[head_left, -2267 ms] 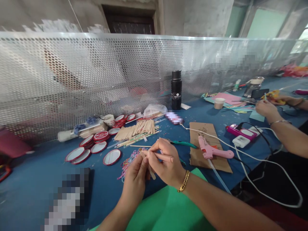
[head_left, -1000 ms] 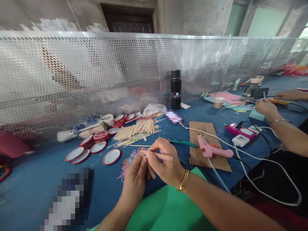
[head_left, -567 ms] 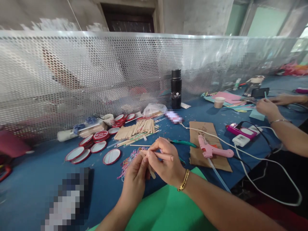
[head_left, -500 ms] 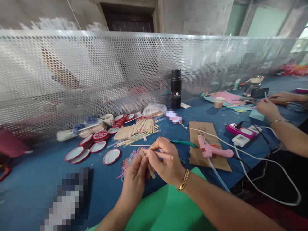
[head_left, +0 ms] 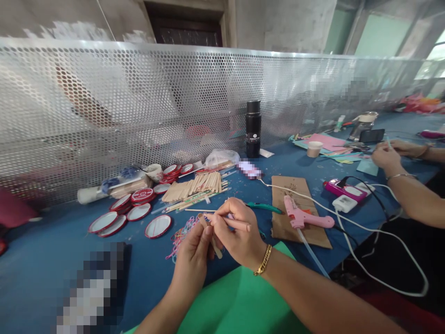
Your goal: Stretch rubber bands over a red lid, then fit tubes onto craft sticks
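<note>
My left hand (head_left: 191,255) is closed around a wooden craft stick (head_left: 218,252), whose rounded ends stick out above and below the fingers. In my right hand (head_left: 241,241) is a slim, pinkish-beige pen (head_left: 239,225), gripped as for writing. Its tip end meets or lies very near the upper part of the craft stick; the exact contact is too small to tell. Behind the hands lies a tangle of colourful elastic loops (head_left: 179,236), partly covered by them. Green sheet material (head_left: 239,301) spreads below my wrists.
Red-rimmed jar lids (head_left: 158,227) and a pile of craft sticks (head_left: 194,185) lie to the left. A pink glue gun (head_left: 308,218) rests on cardboard (head_left: 288,183), near a white cable (head_left: 385,232). Behind stands a black bottle (head_left: 253,130). Another person's hands (head_left: 385,155) work at right.
The view has shifted slightly. Both hands keep nearly the same pose, with the craft stick and pen still held together.
</note>
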Motion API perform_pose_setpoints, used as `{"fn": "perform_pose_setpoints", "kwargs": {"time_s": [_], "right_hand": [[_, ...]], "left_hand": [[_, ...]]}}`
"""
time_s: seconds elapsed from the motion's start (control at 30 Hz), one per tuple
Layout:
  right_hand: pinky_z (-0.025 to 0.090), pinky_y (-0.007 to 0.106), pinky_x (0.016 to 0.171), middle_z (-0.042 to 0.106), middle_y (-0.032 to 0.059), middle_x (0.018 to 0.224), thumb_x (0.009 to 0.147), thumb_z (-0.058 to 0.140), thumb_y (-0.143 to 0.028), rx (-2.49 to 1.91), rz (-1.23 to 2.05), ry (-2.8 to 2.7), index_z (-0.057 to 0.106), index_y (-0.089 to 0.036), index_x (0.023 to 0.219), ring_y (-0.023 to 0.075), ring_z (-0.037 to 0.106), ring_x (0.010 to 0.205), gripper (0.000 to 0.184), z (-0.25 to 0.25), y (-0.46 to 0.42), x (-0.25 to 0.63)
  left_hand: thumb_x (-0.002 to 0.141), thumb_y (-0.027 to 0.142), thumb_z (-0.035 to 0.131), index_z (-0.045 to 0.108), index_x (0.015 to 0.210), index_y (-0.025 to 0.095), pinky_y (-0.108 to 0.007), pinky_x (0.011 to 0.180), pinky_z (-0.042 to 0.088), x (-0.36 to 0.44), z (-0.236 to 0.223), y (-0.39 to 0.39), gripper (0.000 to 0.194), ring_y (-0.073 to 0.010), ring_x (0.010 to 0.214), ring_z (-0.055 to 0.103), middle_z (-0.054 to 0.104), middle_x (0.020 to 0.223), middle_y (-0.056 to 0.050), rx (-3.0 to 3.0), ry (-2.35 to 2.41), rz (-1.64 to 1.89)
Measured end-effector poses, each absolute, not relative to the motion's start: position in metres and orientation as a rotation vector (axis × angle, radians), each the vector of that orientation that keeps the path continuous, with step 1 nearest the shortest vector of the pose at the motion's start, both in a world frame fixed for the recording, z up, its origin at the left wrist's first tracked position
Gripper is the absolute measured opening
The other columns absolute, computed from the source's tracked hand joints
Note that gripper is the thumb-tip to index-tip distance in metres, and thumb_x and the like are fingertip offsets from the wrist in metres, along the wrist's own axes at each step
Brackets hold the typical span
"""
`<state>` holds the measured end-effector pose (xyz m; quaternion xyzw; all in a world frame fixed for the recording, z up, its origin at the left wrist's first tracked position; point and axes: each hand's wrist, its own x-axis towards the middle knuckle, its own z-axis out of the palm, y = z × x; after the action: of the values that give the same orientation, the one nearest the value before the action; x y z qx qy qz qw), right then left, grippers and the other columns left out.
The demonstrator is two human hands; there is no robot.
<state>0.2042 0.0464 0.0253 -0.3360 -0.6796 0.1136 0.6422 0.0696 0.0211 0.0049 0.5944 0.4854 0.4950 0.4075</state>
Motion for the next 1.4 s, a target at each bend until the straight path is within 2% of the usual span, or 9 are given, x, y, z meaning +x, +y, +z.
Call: {"fn": "perform_pose_setpoints", "kwargs": {"time_s": [0.33,0.5,0.73,0.9,1.07,1.27,1.4], "right_hand": [[0.047,0.031,0.068,0.064,0.0008,0.070,0.090,0.058,-0.021,-0.815,0.327,-1.526,0.058,-0.021,0.073,0.0169,0.062,0.068,0.017,0.0228,0.0481,0.2045],[0.047,0.032,0.068,0.065,0.0009,0.071,0.089,0.057,-0.023,-0.760,0.337,-1.571,0.058,-0.021,0.076,0.0169,0.062,0.067,0.014,0.0233,0.0467,0.2043],[0.048,0.032,0.070,0.067,0.0016,0.072,0.090,0.057,-0.021,-0.814,0.347,-1.545,0.060,-0.021,0.076,0.0177,0.064,0.071,0.015,0.0211,0.0474,0.2043],[0.048,0.032,0.069,0.066,0.0014,0.073,0.091,0.057,-0.023,-0.760,0.326,-1.585,0.060,-0.021,0.076,0.0171,0.063,0.069,0.015,0.0226,0.0464,0.2042],[0.049,0.032,0.069,0.067,0.0017,0.071,0.091,0.056,-0.021,-0.813,0.333,-1.553,0.058,-0.022,0.075,0.0180,0.064,0.070,0.016,0.0231,0.0467,0.2040],[0.049,0.033,0.069,0.067,0.0016,0.073,0.091,0.057,-0.023,-0.768,0.344,-1.581,0.059,-0.022,0.076,0.0175,0.063,0.069,0.015,0.0236,0.0452,0.2039],[0.049,0.033,0.070,0.069,0.0023,0.073,0.091,0.056,-0.021,-0.806,0.365,-1.555,0.059,-0.022,0.076,0.0186,0.064,0.071,0.015,0.0231,0.0461,0.2046]], "left_hand": [[0.093,0.062,0.056,0.058,0.072,0.020,-0.022,0.046,0.033,0.0697,0.0073,0.0212,0.047,-0.0106,0.049,0.040,0.050,0.056,0.006,1.512,1.220,1.244],[0.091,0.065,0.056,0.060,0.080,0.020,-0.022,0.046,0.032,0.0696,0.0049,0.0217,0.047,-0.0110,0.049,0.038,0.045,0.055,0.008,1.502,1.222,1.234],[0.092,0.062,0.056,0.057,0.070,0.020,-0.022,0.046,0.033,0.0702,0.0071,0.0214,0.047,-0.0110,0.048,0.040,0.048,0.055,0.006,1.534,1.225,1.247],[0.091,0.064,0.058,0.058,0.074,0.021,-0.022,0.047,0.034,0.0699,0.0060,0.0211,0.046,-0.0112,0.048,0.040,0.046,0.054,0.007,1.500,1.228,1.249],[0.091,0.064,0.058,0.058,0.069,0.020,-0.023,0.047,0.034,0.0689,0.0051,0.0217,0.048,-0.0116,0.048,0.041,0.049,0.054,0.005,1.514,1.233,1.246],[0.093,0.063,0.055,0.058,0.074,0.021,-0.022,0.048,0.035,0.0687,0.0036,0.0216,0.047,-0.0114,0.050,0.041,0.047,0.056,0.006,1.530,1.217,1.241],[0.093,0.064,0.054,0.055,0.068,0.021,-0.023,0.047,0.033,0.0695,0.0056,0.0212,0.050,-0.0114,0.048,0.042,0.048,0.054,0.005,1.559,1.231,1.233]]}}
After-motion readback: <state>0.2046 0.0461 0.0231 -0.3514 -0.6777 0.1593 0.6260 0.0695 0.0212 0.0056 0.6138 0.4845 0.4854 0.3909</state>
